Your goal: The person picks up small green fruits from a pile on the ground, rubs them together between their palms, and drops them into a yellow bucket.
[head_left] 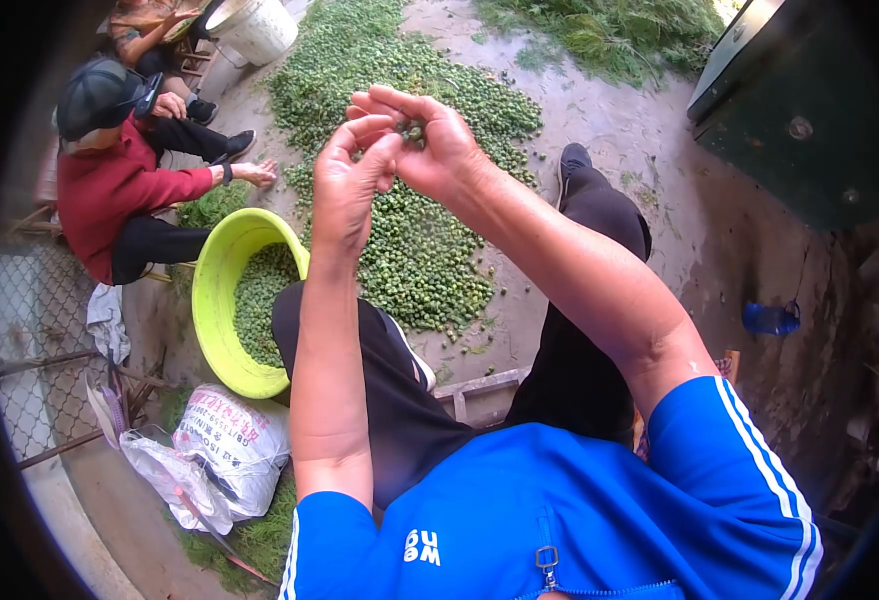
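Observation:
Both of my hands meet in front of me, above a large spread of small round green fruits (425, 265) on the floor. My right hand (435, 145) is cupped, with a few of the green fruits (413, 134) lying in its palm against the fingers. My left hand (352, 180) touches the right one, its thumb and fingers bent together at the right palm; what they pinch, if anything, is hidden. To the left of my knee stands a yellow-green tub (215, 270), tilted toward the pile and partly filled with smaller green pieces.
A person in a red top and cap (125, 190) sits at the left, one hand reaching toward the pile. Behind are another person and a white bucket (255, 30). Feathery green branches (620, 35) lie at the back; a white printed sack (235, 440) is at lower left.

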A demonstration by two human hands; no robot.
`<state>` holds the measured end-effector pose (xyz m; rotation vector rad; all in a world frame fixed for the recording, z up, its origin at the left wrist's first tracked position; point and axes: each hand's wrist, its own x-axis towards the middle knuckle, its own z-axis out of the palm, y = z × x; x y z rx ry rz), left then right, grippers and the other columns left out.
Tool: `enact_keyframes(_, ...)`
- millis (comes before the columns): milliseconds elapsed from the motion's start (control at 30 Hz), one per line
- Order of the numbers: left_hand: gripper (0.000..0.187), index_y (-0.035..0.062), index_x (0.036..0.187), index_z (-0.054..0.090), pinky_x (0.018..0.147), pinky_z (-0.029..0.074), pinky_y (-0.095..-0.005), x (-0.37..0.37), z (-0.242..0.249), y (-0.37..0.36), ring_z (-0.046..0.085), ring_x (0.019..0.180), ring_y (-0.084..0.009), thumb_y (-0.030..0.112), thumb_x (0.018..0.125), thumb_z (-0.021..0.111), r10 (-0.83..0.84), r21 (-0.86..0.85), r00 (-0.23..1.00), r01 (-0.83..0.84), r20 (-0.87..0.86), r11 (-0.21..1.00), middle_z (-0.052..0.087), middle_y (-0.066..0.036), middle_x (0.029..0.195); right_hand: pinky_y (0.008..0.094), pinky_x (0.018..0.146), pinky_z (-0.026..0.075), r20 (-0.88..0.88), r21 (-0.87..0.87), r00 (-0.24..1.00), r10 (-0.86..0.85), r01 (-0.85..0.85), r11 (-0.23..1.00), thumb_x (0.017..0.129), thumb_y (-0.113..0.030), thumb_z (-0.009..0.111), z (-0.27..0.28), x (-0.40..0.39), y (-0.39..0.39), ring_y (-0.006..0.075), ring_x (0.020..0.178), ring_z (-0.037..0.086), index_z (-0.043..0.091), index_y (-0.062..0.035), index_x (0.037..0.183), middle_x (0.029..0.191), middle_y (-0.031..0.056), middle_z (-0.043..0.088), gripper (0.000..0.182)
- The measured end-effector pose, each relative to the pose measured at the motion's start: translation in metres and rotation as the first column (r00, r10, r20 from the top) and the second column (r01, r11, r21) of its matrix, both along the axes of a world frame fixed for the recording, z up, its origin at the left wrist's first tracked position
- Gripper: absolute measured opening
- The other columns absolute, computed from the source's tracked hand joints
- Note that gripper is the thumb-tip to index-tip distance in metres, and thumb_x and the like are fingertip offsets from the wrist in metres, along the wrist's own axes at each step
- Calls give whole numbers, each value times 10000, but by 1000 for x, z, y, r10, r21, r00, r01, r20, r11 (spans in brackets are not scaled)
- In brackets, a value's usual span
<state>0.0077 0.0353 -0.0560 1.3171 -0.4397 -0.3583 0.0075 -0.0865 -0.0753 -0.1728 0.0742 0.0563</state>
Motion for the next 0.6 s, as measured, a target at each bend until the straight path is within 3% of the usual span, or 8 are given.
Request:
enact_keyframes(67,269,19,1075,586,614,415,-185,-5,-3,-8,525,761,-59,72,826,674,36,52,998,-39,50,998,580,8,879,380,849,483,19,-61,998,-54,55,997,892,-118,483,0,-1,2,277,1061,546,527,61,1128,1122,186,588,299)
enact_keyframes(133,280,12,1076,591,671,435,-178,-6,-6,-15,537,798,-61,68,819,687,108,256,883,-247,457,934,572,17,866,377,854,480,2,-84,999,-53,53,995,897,-117,470,1,-4,2,261,1034,554,529,46,1146,1127,177,585,303)
enact_keyframes(167,309,-4,1083,574,721,453,-185,-5,-8,-16,547,840,-70,68,811,701,113,285,860,-286,498,915,581,5,893,384,902,468,15,-100,999,-51,52,994,894,-130,497,0,-4,1,260,1062,547,548,40,1131,1151,174,580,296)
enact_keyframes(200,309,-4,1083,574,721,453,-185,-6,-10,-18,547,840,-70,68,811,701,114,284,860,-286,497,915,581,5,893,391,950,455,29,-115,998,-48,51,992,890,-143,523,0,-5,1,259,1089,541,568,33,1116,1175,170,574,290)
enact_keyframes(267,303,-1,994,596,698,479,-224,-5,-13,-23,588,818,-90,87,748,750,207,113,928,-253,310,961,622,-58,927,385,937,465,39,-138,998,-57,61,989,892,-145,522,1,-5,1,252,1082,543,572,29,1113,1165,165,579,286)
enact_keyframes(367,314,-2,989,590,684,482,-221,0,-16,-21,583,791,-86,83,733,753,193,142,944,-237,266,961,609,-46,911,372,912,482,51,-154,997,-66,73,985,895,-148,517,-3,-3,1,242,1065,551,578,21,1111,1146,158,589,281)
enact_keyframes(467,321,4,999,590,678,485,-218,3,-21,-16,575,763,-86,80,730,747,144,288,904,-274,403,917,590,-37,890,364,894,494,40,-145,998,-57,62,988,899,-152,510,-3,-4,1,240,1042,564,581,16,1115,1133,156,596,283)
enact_keyframes(600,296,18,988,603,665,490,-220,-4,-11,-19,573,740,-81,80,731,736,137,293,893,-280,428,914,581,-29,874,368,884,501,22,-148,999,-32,35,988,903,-160,501,-2,-4,0,242,1015,578,575,14,1131,1128,159,597,296)
